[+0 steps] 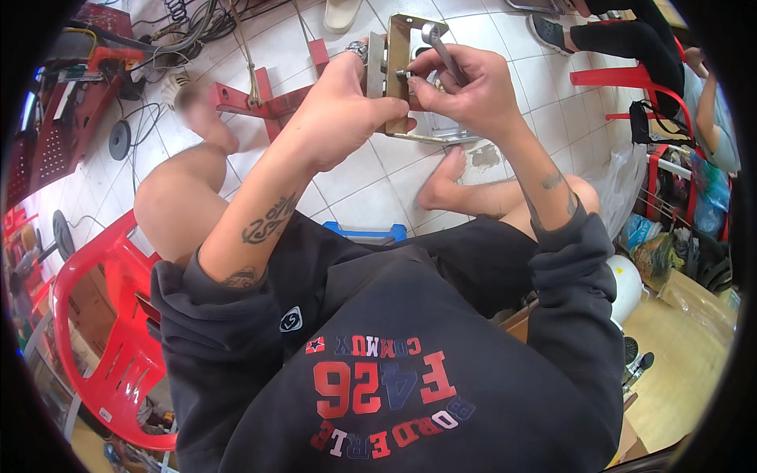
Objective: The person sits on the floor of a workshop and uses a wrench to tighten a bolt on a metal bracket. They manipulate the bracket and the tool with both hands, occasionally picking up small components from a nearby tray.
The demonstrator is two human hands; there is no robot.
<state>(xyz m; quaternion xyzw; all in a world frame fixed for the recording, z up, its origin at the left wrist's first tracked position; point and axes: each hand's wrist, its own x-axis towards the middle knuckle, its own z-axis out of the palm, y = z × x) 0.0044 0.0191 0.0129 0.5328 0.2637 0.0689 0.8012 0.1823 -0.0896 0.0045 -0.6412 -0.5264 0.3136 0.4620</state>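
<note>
My left hand (335, 114) is wrapped round a metal bracket (399, 49), with the thumb lying across its lower part. The bracket has a grey plate on its left side and a yellowish, worn frame. A wrench (445, 55) with a ring end is gripped in my right hand (477, 94), its ring pointing up and away. Between the right thumb and fingertips sits a small bolt (403, 73), its end at the bracket's side. Whether the bolt is seated in a hole cannot be made out.
Below the bracket, a light metal tray-like part (438, 126) rests on the tiled floor. A red metal frame (268, 102) and cables stand at the left. There is a red plastic chair (102, 331) at my left side, and a person in another red chair (615, 76) at the right.
</note>
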